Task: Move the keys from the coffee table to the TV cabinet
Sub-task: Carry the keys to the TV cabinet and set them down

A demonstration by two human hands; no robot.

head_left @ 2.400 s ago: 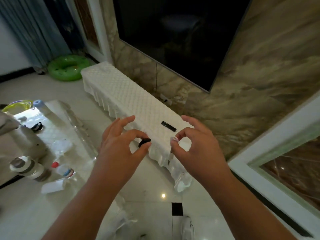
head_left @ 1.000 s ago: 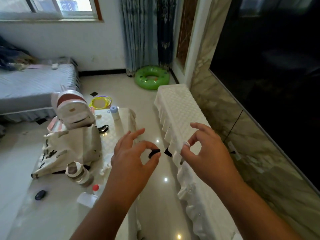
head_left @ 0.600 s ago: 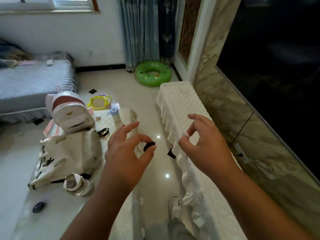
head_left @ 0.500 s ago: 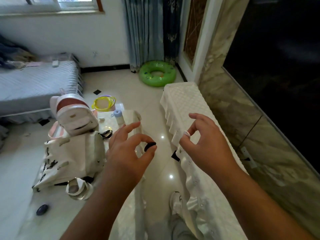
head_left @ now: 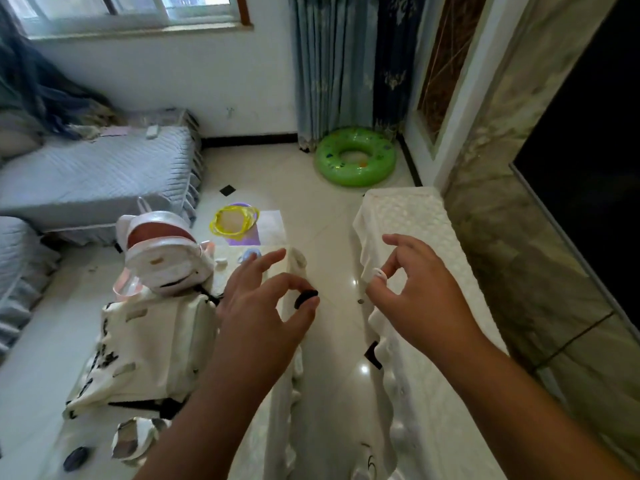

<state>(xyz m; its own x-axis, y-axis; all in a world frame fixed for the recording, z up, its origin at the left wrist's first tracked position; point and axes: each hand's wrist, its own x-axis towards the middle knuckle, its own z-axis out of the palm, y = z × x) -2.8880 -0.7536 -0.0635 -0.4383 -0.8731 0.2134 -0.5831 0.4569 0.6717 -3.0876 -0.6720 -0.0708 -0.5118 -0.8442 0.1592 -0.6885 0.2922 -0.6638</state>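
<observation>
Pinches now beside floor gap (head_left: pixel 341 327): left hand (head_left: pixel 263 317) on black bit (head_left: pixel 306 297), right hand (head_left: pixel 422 306) on white ring (head_left: pixel 379 274).

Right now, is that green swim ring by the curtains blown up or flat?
Blown up: the green plastic swim ring lies on the floor, its tube plump and round all the way around.

No legible text anywhere; black print on the cream tote bag (head_left: pixel 145 344) too blurred for reading.
</observation>
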